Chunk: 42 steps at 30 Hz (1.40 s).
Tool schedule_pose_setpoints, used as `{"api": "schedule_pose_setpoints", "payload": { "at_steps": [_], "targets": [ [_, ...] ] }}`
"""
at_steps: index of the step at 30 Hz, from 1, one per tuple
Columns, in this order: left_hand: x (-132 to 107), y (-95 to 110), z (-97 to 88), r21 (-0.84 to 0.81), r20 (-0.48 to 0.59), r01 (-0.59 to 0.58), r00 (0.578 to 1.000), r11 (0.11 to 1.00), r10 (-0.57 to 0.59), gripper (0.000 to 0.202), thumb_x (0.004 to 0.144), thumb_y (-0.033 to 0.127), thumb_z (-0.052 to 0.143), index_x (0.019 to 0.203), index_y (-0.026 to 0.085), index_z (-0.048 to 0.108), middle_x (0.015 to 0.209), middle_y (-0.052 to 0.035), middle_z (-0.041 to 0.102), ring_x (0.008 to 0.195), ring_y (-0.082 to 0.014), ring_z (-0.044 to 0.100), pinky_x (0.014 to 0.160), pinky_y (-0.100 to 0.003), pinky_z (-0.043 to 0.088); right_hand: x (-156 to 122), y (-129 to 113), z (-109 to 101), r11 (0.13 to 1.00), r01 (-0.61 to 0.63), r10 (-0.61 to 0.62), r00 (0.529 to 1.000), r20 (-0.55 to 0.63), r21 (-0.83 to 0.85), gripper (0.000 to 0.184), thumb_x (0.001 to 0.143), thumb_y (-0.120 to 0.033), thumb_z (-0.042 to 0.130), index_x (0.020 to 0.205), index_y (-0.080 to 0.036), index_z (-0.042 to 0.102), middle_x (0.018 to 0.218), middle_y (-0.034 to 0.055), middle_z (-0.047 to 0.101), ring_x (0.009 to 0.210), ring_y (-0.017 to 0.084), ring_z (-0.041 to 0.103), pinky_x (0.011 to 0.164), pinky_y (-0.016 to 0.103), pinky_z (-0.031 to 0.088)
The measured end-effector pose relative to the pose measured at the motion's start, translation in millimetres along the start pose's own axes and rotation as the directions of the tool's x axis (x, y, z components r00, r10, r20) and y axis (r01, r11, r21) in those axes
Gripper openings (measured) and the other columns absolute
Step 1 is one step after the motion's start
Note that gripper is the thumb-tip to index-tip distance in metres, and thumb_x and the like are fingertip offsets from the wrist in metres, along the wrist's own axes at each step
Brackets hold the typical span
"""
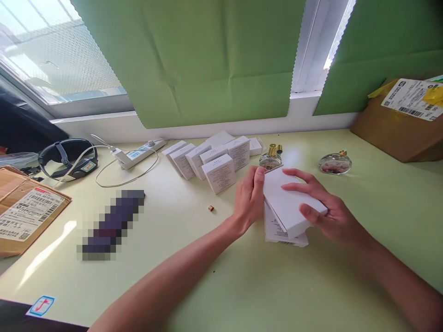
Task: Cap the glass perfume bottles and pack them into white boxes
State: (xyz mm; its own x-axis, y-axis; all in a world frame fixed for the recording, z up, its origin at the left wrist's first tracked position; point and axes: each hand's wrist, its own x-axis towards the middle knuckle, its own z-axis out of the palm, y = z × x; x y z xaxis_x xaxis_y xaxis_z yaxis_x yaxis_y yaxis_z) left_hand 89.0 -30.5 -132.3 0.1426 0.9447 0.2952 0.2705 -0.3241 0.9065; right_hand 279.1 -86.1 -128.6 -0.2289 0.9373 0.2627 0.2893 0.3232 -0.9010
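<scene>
Both hands work on a white box just right of the frame's centre, low over the pale green desk. The left hand presses its fingers against the box's left end, thumb on top near the upper corner. The right hand lies across the box's upper face, fingers spread and curled over its near edge, so both hands are grasping the same box. Under it sits a second white box with printed text and a barcode on its side; the upper one rests tilted on it, touching. I judge the step in hand to be fitting or seating one box part against the other, which calls for squaring the edges; whether anything is inside either box cannot be told.

Behind the hands, a row of closed small white boxes stands at centre, contents hidden. Just right of them is a glass bottle with a gold cap, and further right a round glass bottle. A tiny brown piece lies alone on the desk. Cardboard parcels sit at left and upper right.
</scene>
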Motion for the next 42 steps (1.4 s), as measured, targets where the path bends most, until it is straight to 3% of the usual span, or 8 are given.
{"api": "schedule_pose_setpoints", "payload": {
  "at_steps": [5, 9, 13, 16, 21, 25, 34, 42],
  "targets": [
    [2.0, -0.2, -3.8, 0.033, -0.066, -0.269, 0.960, 0.962, 0.271, 0.050, 0.105, 0.051, 0.025, 0.122, 0.025, 0.064, 0.123, -0.0093, 0.057, 0.110, -0.0221, 0.056, 0.095, -0.036, 0.047, 1.6, 1.0, -4.3, 0.980, -0.064, 0.043, 0.993, 0.113, 0.188, 0.053, 0.086, -0.067, 0.061, 0.132, -0.041, 0.065, 0.163, -0.0008, 0.037, 0.145, 0.038, 0.037, 0.095, 0.045, 0.056],
    [5.8, 9.9, -4.0, -0.147, 0.047, -0.198, 0.977, 0.969, 0.207, 0.056, 0.106, 0.050, 0.025, 0.100, 0.021, 0.072, 0.111, -0.0077, 0.068, 0.101, -0.0201, 0.063, 0.091, -0.035, 0.049, 0.5, -1.3, -11.2, 0.943, -0.134, 0.072, 0.976, 0.206, 0.305, 0.095, 0.063, -0.058, 0.087, 0.146, -0.052, 0.044, 0.163, -0.0030, 0.037, 0.142, 0.036, 0.044, 0.100, 0.047, 0.055],
    [8.0, 19.1, -3.7, -0.162, 0.085, -0.018, 0.996, 0.987, 0.032, 0.063, 0.103, 0.059, 0.026, 0.089, 0.019, 0.073, 0.095, -0.0080, 0.072, 0.089, -0.0211, 0.065, 0.083, -0.037, 0.051, -0.1, -1.3, -7.9, 0.974, -0.185, 0.188, 0.982, -0.007, 0.133, 0.055, 0.083, -0.044, 0.077, 0.135, -0.042, 0.058, 0.118, 0.0026, 0.074, 0.104, 0.029, 0.072, 0.085, 0.042, 0.061],
    [7.3, 23.0, -5.8, -0.135, 0.136, 0.046, 0.990, 0.990, -0.027, 0.065, 0.102, 0.063, 0.023, 0.105, 0.021, 0.072, 0.104, -0.0087, 0.073, 0.093, -0.0243, 0.066, 0.084, -0.040, 0.052, 1.0, 2.8, -4.4, 0.971, -0.219, 0.231, 0.963, -0.140, 0.096, 0.043, 0.081, -0.048, 0.078, 0.119, -0.032, 0.066, 0.077, 0.0000, 0.073, 0.065, 0.023, 0.070, 0.059, 0.036, 0.060],
    [-0.3, 27.4, -6.6, -0.141, 0.320, -0.076, 0.940, 0.987, 0.118, 0.057, 0.103, 0.058, 0.030, 0.152, 0.030, 0.037, 0.153, -0.0085, 0.046, 0.136, -0.0303, 0.048, 0.109, -0.049, 0.042, 5.0, 14.6, -4.1, 0.972, -0.200, 0.223, 0.954, -0.200, 0.126, 0.037, 0.085, -0.053, 0.071, 0.113, -0.029, 0.064, 0.096, 0.0027, 0.074, 0.066, 0.018, 0.064, 0.050, 0.031, 0.055],
    [-5.2, 25.1, -1.3, -0.111, 0.370, -0.164, 0.909, 0.980, 0.194, 0.060, 0.104, 0.051, 0.037, 0.159, 0.031, 0.022, 0.158, -0.0093, 0.038, 0.146, -0.0299, 0.036, 0.118, -0.051, 0.033, 4.9, 15.2, -1.2, 0.972, -0.176, 0.196, 0.973, -0.122, 0.154, 0.045, 0.093, -0.058, 0.058, 0.129, -0.032, 0.058, 0.123, 0.0057, 0.069, 0.086, 0.023, 0.068, 0.065, 0.037, 0.063],
    [2.4, 29.2, -5.5, -0.273, 0.458, -0.022, 0.876, 0.962, 0.150, 0.054, 0.105, 0.047, 0.032, 0.156, 0.029, 0.033, 0.135, -0.0096, 0.063, 0.104, -0.0266, 0.068, 0.085, -0.041, 0.059, -3.1, 9.6, -3.6, 0.939, -0.198, 0.210, 0.978, -0.011, 0.282, 0.047, 0.096, -0.058, 0.050, 0.138, -0.038, 0.050, 0.128, 0.0047, 0.069, 0.111, 0.030, 0.068, 0.087, 0.043, 0.062],
    [15.0, 30.4, -12.3, -0.207, 0.355, -0.101, 0.919, 0.973, 0.171, 0.043, 0.100, 0.042, 0.050, 0.139, 0.026, 0.059, 0.141, -0.0075, 0.060, 0.120, -0.0285, 0.061, 0.100, -0.045, 0.054, 6.8, 8.4, -16.8, 0.924, -0.164, 0.203, 0.976, -0.079, 0.346, 0.047, 0.095, -0.058, 0.054, 0.139, -0.040, 0.053, 0.142, 0.0009, 0.062, 0.130, 0.029, 0.057, 0.103, 0.044, 0.054]
  ]
}}
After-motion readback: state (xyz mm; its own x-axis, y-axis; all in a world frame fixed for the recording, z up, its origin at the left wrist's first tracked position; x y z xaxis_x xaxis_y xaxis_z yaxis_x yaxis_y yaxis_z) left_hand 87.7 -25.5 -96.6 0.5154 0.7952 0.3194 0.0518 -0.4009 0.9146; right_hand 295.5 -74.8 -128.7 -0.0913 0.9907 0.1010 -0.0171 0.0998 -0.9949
